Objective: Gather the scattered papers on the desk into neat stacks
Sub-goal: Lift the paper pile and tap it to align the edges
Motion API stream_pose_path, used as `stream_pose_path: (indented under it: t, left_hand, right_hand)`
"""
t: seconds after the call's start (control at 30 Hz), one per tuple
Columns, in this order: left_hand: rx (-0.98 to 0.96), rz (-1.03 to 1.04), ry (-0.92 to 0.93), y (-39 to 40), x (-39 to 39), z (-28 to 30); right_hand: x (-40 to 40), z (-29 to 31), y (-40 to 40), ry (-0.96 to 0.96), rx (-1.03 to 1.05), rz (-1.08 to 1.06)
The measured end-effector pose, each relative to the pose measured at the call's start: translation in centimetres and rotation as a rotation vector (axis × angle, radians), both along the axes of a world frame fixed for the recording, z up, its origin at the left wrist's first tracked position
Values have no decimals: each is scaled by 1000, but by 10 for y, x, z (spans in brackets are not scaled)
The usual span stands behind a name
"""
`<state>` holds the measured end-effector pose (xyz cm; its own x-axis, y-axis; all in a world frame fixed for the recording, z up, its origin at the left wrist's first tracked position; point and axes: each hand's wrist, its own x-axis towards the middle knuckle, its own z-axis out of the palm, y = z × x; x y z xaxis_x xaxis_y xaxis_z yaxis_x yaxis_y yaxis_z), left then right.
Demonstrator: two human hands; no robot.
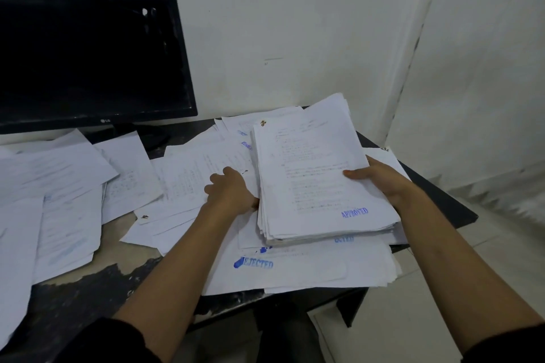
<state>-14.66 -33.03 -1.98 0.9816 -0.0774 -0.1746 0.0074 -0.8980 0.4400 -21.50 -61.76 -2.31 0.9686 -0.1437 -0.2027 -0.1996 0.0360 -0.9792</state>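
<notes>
While the right hand (pixel 380 183) grips the thick stack of papers (pixel 318 174) at its three o'clock edge, thumb on top, the left hand (pixel 230 191) holds the nine o'clock edge with curled fingers. Its top sheet is stamped APPROVED. Loose sheets (pixel 67 186) cover the desk (pixel 88 283) toward nine o'clock, below a dark monitor (pixel 88 59).
</notes>
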Motion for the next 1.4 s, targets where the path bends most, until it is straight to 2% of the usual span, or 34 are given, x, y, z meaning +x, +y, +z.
stream_pose_path:
  t: [0.17,0.33,0.4,0.53,0.6,0.63,0.73,0.87,0.9,0.97,1.0,1.03,1.13,1.23,1.33,1.4]
  left_hand:
    - [-147,29,47,-5,9,-2]
    - [-213,-45,43,6,9,-8]
    - [-373,-38,24,17,18,-7]
    - [-648,89,-139,57,44,8]
    - [-737,83,-114,76,51,20]
    - [-730,68,-70,85,55,25]
    - [-441,-44,90,108,61,31]
    - [-466,-37,244,122,66,16]
    - [-548,23,242,127,67,10]
    - [-892,161,298,130,70,3]
    - [-1045,180,360,134,74,1]
    - [-1098,145,444,136,73,2]
    - [-1094,70,551,143,80,1]
    - [-1103,44,575,150,89,-4]
    - [-1088,-30,531,153,90,-9]
    - [-1014,-104,433,153,90,-12]
  right_hand:
    - [-4,-1,2,-16,50,-13]
    - [-9,3,4,-36,64,0]
    - [-11,9,5,-47,88,4]
    - [-15,22,9,-70,107,52]
    - [-13,27,13,-43,100,79]
    - [-10,29,16,-16,84,110]
    - [3,34,31,64,-7,242]
    - [23,36,50,139,-162,354]
    - [31,35,54,149,-199,371]
    - [43,32,58,164,-265,394]
    - [50,31,61,174,-303,407]
    - [55,31,62,182,-345,414]
    - [70,33,72,206,-456,453]
    - [80,37,80,224,-527,500]
    - [81,40,83,226,-547,510]
    - [79,40,85,211,-535,487]
